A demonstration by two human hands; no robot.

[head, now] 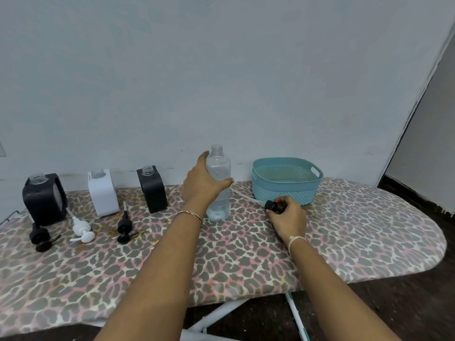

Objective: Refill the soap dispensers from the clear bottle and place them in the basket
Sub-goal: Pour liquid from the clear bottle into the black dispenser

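The clear bottle [219, 183] stands upright and uncapped mid-board, partly filled with liquid. My left hand [203, 183] wraps around its left side. To its right, my right hand [288, 215] holds a black pump head [270, 206] low on the board, its white tube [242, 194] pointing toward the bottle. Three square dispensers stand open along the wall: a black one [45, 199] at far left, a white one [103, 191], another black one [152, 188]. In front of them lie a black pump [40, 238], a white pump [82, 232] and a black pump [125, 227]. The teal basket [286, 190] sits at the right.
Everything rests on an ironing board with a leopard-print cover [221, 254] pushed against a pale wall. Its rounded end [430, 237] is at the right; white legs [294, 313] and dark floor show below the front edge.
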